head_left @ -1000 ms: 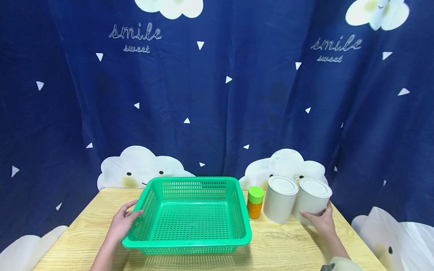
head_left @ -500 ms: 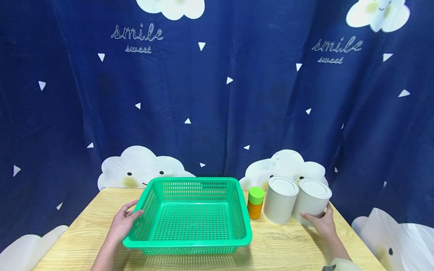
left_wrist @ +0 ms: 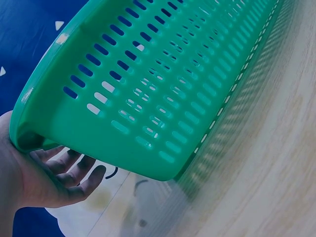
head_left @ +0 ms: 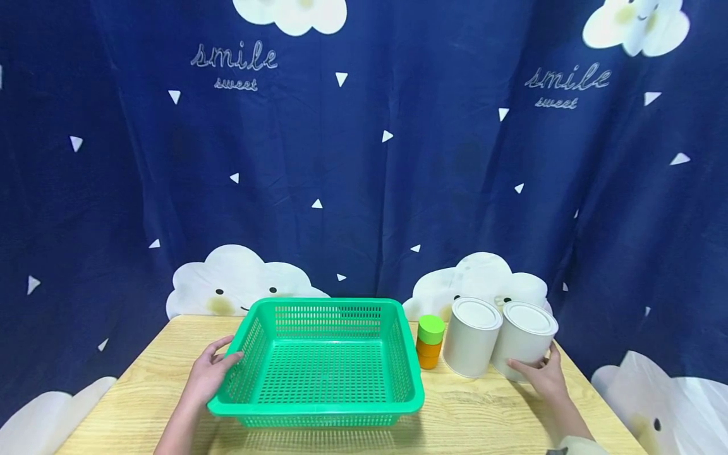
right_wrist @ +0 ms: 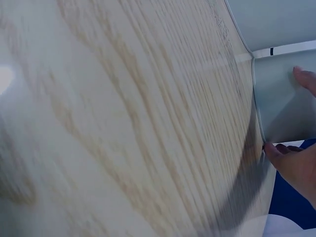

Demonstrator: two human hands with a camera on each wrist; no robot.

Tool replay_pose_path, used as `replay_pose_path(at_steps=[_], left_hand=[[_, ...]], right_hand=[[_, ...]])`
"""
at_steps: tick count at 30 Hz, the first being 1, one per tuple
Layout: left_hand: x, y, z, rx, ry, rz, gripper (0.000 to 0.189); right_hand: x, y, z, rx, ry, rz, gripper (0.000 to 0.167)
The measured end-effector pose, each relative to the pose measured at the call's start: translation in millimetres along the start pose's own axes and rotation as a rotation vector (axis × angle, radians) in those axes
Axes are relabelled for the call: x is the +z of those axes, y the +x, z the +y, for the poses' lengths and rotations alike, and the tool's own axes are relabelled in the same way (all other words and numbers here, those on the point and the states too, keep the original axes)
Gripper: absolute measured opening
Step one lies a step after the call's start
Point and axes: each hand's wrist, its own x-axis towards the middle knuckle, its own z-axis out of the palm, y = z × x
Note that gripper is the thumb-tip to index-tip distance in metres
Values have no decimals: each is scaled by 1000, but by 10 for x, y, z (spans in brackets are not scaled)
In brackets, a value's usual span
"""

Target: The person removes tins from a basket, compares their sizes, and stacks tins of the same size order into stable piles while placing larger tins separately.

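Note:
A green plastic basket [head_left: 324, 409] with slotted walls stands on the table, its inside bare. My left hand [head_left: 207, 375] holds its left side, thumb over the rim; in the left wrist view the fingers [left_wrist: 79, 180] curl beneath the rim's edge. Over on the right, two white lidded cans stand side by side, close together. My right hand [head_left: 543, 376] grips the outer can [head_left: 523, 341] low down, thumb across its front and fingers round its right side. The right wrist view shows this can's wall [right_wrist: 284, 101] between thumb and fingers.
The inner can [head_left: 471, 344] stands between the gripped can and a small orange jar with a green lid [head_left: 431, 332], which is close to the basket's right wall. The light wooden table [head_left: 472, 423] ends at a dark blue curtain [head_left: 352, 158] with clouds and triangles.
The head view has shifted very slightly. Both hands keep their places on the basket and the outer can, and nothing else has visibly moved.

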Motion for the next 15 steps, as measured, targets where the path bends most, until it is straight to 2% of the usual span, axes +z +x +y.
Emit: replay_pose_path(at_steps=[6, 15], left_hand=[[1, -1, 7, -3, 6, -2, 62], [4, 6, 11, -9, 8, -4, 63]], right_hand=[[-76, -32, -12, 9, -34, -26, 116], [-174, -111, -10, 43, -183, -46, 109]])
